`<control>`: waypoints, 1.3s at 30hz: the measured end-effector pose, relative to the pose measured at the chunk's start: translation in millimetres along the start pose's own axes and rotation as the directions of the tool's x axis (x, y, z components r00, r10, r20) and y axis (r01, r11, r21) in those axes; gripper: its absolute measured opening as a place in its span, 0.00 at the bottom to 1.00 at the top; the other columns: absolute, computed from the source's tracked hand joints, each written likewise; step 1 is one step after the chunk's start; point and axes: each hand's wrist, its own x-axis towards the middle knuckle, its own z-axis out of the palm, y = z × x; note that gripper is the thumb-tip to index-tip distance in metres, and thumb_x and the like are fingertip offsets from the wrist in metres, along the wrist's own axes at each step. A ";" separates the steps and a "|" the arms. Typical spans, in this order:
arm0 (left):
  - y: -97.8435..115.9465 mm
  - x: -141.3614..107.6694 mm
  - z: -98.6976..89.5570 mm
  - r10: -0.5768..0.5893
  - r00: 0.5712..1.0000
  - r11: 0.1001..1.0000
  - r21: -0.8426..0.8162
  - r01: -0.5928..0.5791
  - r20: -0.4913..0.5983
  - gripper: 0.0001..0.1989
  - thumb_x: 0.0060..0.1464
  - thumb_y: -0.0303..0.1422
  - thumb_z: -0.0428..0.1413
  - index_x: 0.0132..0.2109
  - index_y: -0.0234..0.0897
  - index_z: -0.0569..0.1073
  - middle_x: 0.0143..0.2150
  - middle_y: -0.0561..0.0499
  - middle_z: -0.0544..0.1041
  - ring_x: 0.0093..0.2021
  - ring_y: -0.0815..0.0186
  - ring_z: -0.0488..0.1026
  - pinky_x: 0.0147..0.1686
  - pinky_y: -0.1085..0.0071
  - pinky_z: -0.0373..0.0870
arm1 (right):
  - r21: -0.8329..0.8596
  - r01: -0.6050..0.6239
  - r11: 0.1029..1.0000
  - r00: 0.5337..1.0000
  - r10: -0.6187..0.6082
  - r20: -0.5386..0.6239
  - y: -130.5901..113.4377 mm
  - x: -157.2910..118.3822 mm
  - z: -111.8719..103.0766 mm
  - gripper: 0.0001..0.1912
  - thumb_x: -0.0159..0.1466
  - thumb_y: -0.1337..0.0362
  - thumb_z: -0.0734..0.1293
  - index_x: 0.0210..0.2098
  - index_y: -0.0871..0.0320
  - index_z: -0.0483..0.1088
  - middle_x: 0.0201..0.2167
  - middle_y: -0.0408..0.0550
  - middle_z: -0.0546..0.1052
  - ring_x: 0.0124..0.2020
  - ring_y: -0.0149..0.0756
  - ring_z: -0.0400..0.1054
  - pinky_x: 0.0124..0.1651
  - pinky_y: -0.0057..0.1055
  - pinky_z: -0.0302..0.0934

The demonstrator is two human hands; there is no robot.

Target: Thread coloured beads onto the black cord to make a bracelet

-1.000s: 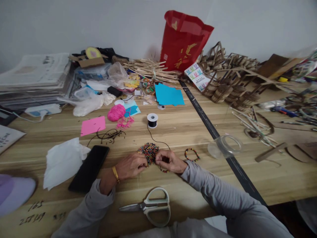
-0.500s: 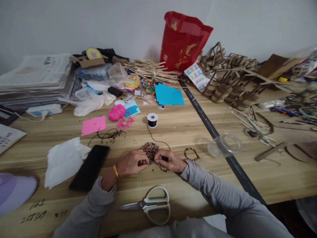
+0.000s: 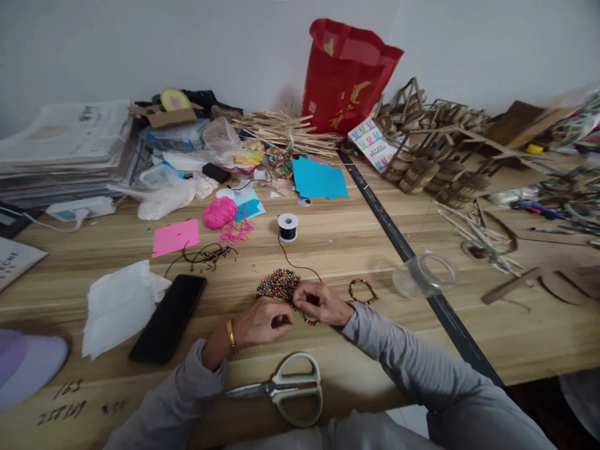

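Note:
My right hand [image 3: 323,304] pinches the end of a black cord [image 3: 307,269] that runs from a white spool [image 3: 287,227]. Several strung beads [image 3: 310,322] hang on the cord below that palm. Close by on the left, my left hand [image 3: 265,320] has thumb and forefinger pressed together. Whatever lies between those fingertips is too small to make out. Behind both hands is a pile of small multicoloured beads [image 3: 280,282]. A finished-looking bead bracelet [image 3: 362,292] rests right of my right hand.
White-handled scissors [image 3: 295,389] lie in front of my hands. Left are a black phone [image 3: 169,317], white tissue [image 3: 119,306] and pink paper [image 3: 175,237]. A clear tape roll [image 3: 435,273] sits right. Pink yarn [image 3: 220,213], blue paper [image 3: 320,179] and a red bag [image 3: 347,78] are farther back.
My left hand has drawn back from the bead pile, moving right and toward me, closer to my right fingertips. The bead pile shows more now. My right hand stays nearly still.

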 end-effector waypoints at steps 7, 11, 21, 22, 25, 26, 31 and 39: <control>-5.0 -0.4 -0.1 -0.034 0.999 0.999 0.013 0.035 -0.031 0.05 0.52 0.25 0.54 0.32 0.35 0.75 0.28 0.51 0.78 0.28 0.70 0.73 0.32 0.76 0.66 | 0.005 -0.015 1.000 1.000 0.015 -0.006 1.0 -0.8 0.2 0.16 0.65 0.54 0.63 0.31 0.63 0.67 0.26 0.46 0.67 0.27 0.28 0.60 0.31 0.25 0.56; -6.2 -0.3 0.6 -0.033 0.998 0.999 0.028 0.034 -0.056 0.05 0.52 0.26 0.54 0.33 0.35 0.75 0.29 0.51 0.78 0.30 0.69 0.74 0.34 0.76 0.67 | 0.014 -0.013 1.000 1.000 0.013 -0.008 1.9 -1.0 0.2 0.17 0.65 0.53 0.62 0.31 0.63 0.67 0.26 0.45 0.67 0.27 0.28 0.59 0.31 0.25 0.56; -5.0 0.4 0.0 -0.064 0.989 0.996 -0.064 0.055 -0.134 0.05 0.51 0.25 0.55 0.32 0.34 0.75 0.30 0.50 0.77 0.29 0.69 0.72 0.32 0.76 0.67 | 0.034 -0.027 0.999 0.999 0.028 -0.022 3.7 -0.9 0.3 0.18 0.65 0.53 0.63 0.31 0.63 0.68 0.26 0.45 0.67 0.27 0.28 0.58 0.31 0.25 0.55; -4.8 0.7 0.0 -0.079 0.986 0.994 -0.087 0.067 -0.146 0.04 0.50 0.24 0.55 0.32 0.34 0.75 0.29 0.50 0.77 0.29 0.70 0.72 0.31 0.76 0.67 | 0.044 -0.032 0.999 0.999 0.033 -0.024 4.0 -0.9 0.3 0.18 0.64 0.53 0.63 0.31 0.63 0.68 0.26 0.45 0.67 0.27 0.28 0.58 0.31 0.25 0.55; -6.0 1.7 1.4 -0.131 0.977 0.980 -0.169 0.102 -0.168 0.03 0.50 0.25 0.56 0.31 0.33 0.75 0.28 0.50 0.78 0.28 0.69 0.72 0.31 0.76 0.67 | 0.083 -0.052 0.995 0.998 0.054 -0.028 4.7 -1.1 0.5 0.18 0.64 0.52 0.63 0.31 0.63 0.68 0.26 0.45 0.67 0.26 0.27 0.58 0.30 0.25 0.55; -6.9 2.2 2.2 -0.149 0.973 0.974 -0.198 0.113 -0.175 0.03 0.50 0.26 0.56 0.31 0.33 0.75 0.28 0.50 0.78 0.29 0.69 0.72 0.31 0.76 0.68 | 0.094 -0.059 0.994 0.998 0.062 -0.031 4.7 -1.2 0.5 0.19 0.64 0.52 0.64 0.31 0.63 0.68 0.25 0.44 0.67 0.26 0.27 0.58 0.29 0.25 0.55; -11.7 4.5 5.5 -0.264 0.938 0.911 -0.378 0.166 -0.223 0.04 0.49 0.28 0.58 0.31 0.31 0.76 0.28 0.49 0.79 0.29 0.68 0.73 0.31 0.75 0.69 | 0.153 -0.089 0.984 0.994 0.097 -0.048 2.9 -2.3 1.1 0.19 0.63 0.50 0.64 0.31 0.63 0.66 0.23 0.43 0.66 0.22 0.24 0.56 0.24 0.22 0.52; -13.8 5.1 4.2 -0.319 0.919 0.829 -0.538 0.153 -0.230 0.07 0.50 0.32 0.60 0.34 0.30 0.76 0.29 0.48 0.78 0.29 0.69 0.73 0.31 0.75 0.69 | 0.203 -0.093 0.975 0.994 0.102 -0.036 1.2 -2.7 1.9 0.19 0.62 0.50 0.65 0.30 0.63 0.65 0.21 0.42 0.65 0.19 0.23 0.54 0.21 0.21 0.49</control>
